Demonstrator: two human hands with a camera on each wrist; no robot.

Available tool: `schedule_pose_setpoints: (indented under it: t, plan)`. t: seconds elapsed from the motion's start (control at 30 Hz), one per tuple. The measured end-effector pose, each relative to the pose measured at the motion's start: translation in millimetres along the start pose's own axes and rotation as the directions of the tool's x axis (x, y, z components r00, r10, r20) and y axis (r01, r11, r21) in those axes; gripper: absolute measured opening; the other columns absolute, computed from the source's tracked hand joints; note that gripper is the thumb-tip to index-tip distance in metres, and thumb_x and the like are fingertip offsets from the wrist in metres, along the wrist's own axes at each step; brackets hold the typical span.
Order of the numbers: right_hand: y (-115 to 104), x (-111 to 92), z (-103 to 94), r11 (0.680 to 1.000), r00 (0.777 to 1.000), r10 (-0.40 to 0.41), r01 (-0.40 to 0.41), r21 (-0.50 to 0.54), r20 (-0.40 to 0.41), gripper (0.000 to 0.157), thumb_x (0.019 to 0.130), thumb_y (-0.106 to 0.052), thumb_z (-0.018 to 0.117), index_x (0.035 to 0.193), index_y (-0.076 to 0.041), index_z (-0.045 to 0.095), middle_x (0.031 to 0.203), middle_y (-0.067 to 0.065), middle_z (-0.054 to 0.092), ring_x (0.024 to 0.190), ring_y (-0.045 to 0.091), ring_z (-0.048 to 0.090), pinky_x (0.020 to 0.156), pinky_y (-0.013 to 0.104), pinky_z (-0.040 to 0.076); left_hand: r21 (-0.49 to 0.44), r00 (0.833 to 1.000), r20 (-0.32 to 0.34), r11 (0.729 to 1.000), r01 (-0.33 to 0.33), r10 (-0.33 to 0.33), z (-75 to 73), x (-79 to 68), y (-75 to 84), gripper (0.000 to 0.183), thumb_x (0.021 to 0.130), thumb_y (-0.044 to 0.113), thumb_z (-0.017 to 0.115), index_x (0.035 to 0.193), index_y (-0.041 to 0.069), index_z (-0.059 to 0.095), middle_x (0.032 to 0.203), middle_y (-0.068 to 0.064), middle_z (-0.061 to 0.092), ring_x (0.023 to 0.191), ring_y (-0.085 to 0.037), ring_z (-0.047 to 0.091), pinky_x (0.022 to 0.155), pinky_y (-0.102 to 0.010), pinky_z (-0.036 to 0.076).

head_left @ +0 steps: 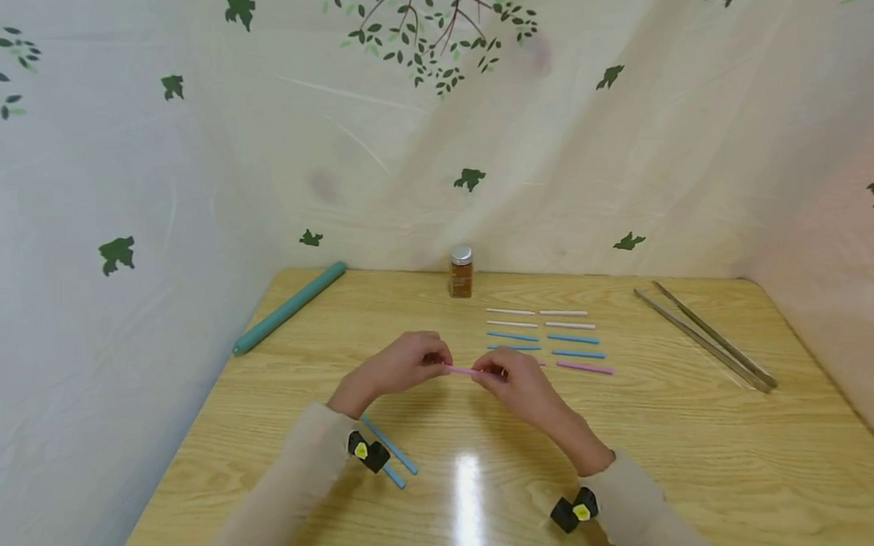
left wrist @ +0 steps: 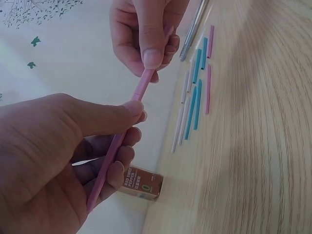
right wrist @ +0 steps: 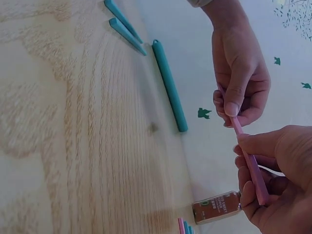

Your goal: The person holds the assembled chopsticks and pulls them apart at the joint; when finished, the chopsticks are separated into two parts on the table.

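A slim pink chopstick is held level above the table between both hands. My left hand pinches one end, and my right hand pinches the other. In the left wrist view a thin seam crosses the pink chopstick between the two thumbs. Its thicker squared end rests within the right fingers in the right wrist view. Beyond the right hand lie two columns of shorter stick pieces: white pieces, blue pieces and pink pieces. The right hand partly covers one pink piece.
Two longer blue chopsticks lie by the left forearm, partly under it. A teal rod is at the back left. A spice jar stands near the back edge. Long metal tongs lie on the right. Patterned cloth surrounds the table.
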State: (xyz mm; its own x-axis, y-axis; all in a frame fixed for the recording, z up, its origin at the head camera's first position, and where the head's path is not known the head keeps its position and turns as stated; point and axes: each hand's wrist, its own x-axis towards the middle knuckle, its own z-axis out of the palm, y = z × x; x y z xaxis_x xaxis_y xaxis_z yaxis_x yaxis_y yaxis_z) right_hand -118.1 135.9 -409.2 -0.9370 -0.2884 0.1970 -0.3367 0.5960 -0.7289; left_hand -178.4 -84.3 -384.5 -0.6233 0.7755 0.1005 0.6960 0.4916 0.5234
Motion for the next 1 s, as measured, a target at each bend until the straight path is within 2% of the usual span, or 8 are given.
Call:
schedule_pose_setpoints:
  t: [0.37, 0.77, 0.87, 1.0]
  plan:
    - [5, 0, -4.3, 1.000, 1.000, -0.030, 0.030, -0.008, 0.004, 0.007, 0.092, -0.015, 0.064, 0.092, -0.011, 0.070, 0.081, -0.002, 0.058, 0.068, 0.011, 0.048, 0.057, 0.022, 0.044, -0.026, 1.000, -0.009, 1.000, -0.011, 0.011, 5.3, 6.2, 0.5, 0.007, 0.093, 0.010, 0.062, 0.094, 0.008, 0.069, 0.090, -0.003, 0.063, 0.078, -0.010, 0.054, 0.069, -0.020, 0.046]
    - [10, 0, -6.8, 0.998, 0.999, -0.036, 0.036, -0.047, 0.017, 0.005, 0.092, -0.012, 0.064, 0.090, -0.010, 0.068, 0.082, 0.000, 0.059, 0.066, 0.010, 0.048, 0.057, 0.023, 0.043, 0.006, 0.998, -0.025, 0.998, -0.061, 0.061, 10.0, 8.6, -6.8, 0.008, 0.094, 0.010, 0.060, 0.092, 0.008, 0.068, 0.089, -0.003, 0.062, 0.078, -0.011, 0.054, 0.071, -0.022, 0.046]
    - [19, -4, -12.8, 0.997, 1.000, -0.024, 0.023, -0.075, -0.007, 0.005, 0.092, -0.012, 0.063, 0.091, -0.009, 0.067, 0.082, 0.001, 0.060, 0.068, 0.010, 0.049, 0.059, 0.023, 0.044, 0.023, 0.998, -0.048, 0.999, -0.032, 0.033, 7.0, 2.3, -18.7, 0.010, 0.095, 0.011, 0.059, 0.092, 0.007, 0.067, 0.087, -0.002, 0.061, 0.076, -0.011, 0.052, 0.069, -0.024, 0.045]
    - [39, -14, -32.0, 0.993, 0.996, 0.026, -0.035, -0.115, -0.084, 0.004, 0.092, -0.010, 0.064, 0.091, -0.008, 0.068, 0.082, 0.001, 0.062, 0.070, 0.011, 0.049, 0.060, 0.023, 0.043, 0.023, 0.987, -0.137, 0.995, 0.093, -0.089, -5.1, -16.0, -40.9, 0.007, 0.093, 0.008, 0.061, 0.088, 0.007, 0.067, 0.082, 0.000, 0.060, 0.070, -0.009, 0.049, 0.065, -0.025, 0.044]
